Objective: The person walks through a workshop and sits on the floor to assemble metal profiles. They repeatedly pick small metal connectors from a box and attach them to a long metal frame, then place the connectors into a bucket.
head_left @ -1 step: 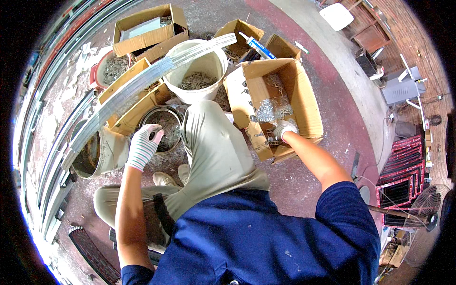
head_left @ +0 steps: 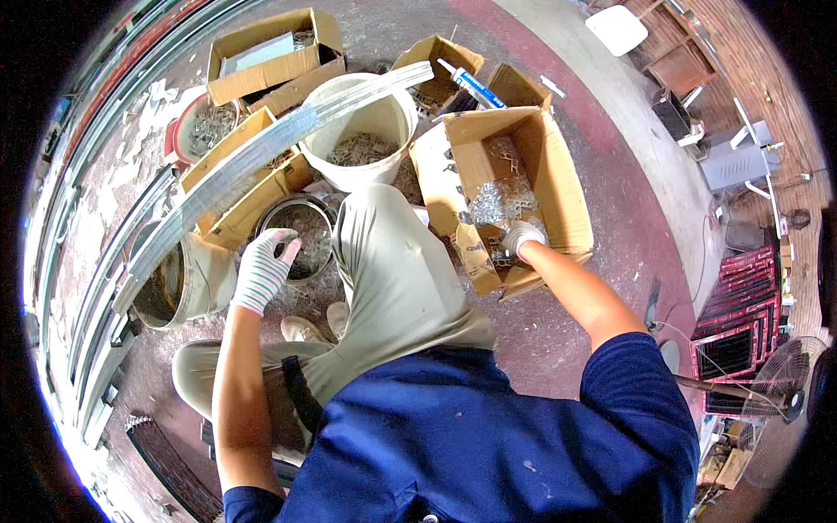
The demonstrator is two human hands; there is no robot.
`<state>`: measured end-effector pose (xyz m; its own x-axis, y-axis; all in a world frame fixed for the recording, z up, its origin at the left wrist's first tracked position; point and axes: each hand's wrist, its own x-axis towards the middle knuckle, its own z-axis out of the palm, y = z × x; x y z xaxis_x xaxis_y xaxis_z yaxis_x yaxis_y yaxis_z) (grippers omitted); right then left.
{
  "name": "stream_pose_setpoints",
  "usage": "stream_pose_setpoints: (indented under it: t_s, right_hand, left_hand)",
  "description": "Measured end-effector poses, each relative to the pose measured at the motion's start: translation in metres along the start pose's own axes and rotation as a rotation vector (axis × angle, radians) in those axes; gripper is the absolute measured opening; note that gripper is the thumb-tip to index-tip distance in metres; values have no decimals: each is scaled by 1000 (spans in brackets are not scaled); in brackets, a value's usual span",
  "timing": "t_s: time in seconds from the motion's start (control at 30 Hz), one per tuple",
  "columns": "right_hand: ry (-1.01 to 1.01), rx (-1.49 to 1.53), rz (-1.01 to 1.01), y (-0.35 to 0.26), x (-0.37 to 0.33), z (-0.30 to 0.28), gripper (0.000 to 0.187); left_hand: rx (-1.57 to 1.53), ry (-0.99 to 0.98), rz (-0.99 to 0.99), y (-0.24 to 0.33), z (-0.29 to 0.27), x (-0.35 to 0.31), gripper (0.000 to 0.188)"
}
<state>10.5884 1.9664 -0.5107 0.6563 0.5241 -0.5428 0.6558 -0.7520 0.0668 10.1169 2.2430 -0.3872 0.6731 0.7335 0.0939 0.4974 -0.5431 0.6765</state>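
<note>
My left hand, in a white glove with green stripes, is held over the near rim of a round metal tin that has small pieces in it. Its thumb and forefinger curl toward each other in a pinch; anything between them is too small to make out. My right hand, also gloved, reaches into an open cardboard box at the right, beside a pile of small shiny metal pieces. The fingers of that hand point down and are mostly hidden. Zigzag metal pieces lie farther back in the box.
A bundle of long pale strips slants over a white bucket and the boxes. A tipped bucket lies left, a red-and-white bucket farther back. A blue-and-white tube rests behind the box. A fan stands far right.
</note>
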Motion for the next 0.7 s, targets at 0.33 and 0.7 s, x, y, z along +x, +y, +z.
stream_pose_setpoints:
  t_s: [0.33,0.7]
  right_hand:
    - [72,17,46,7,12,8,50]
    - [108,-436,-809,6,10,-35,32]
  left_hand:
    - [-17,-1,29,5,4,6,21]
    - [13,10,9,0,-5,-4,20]
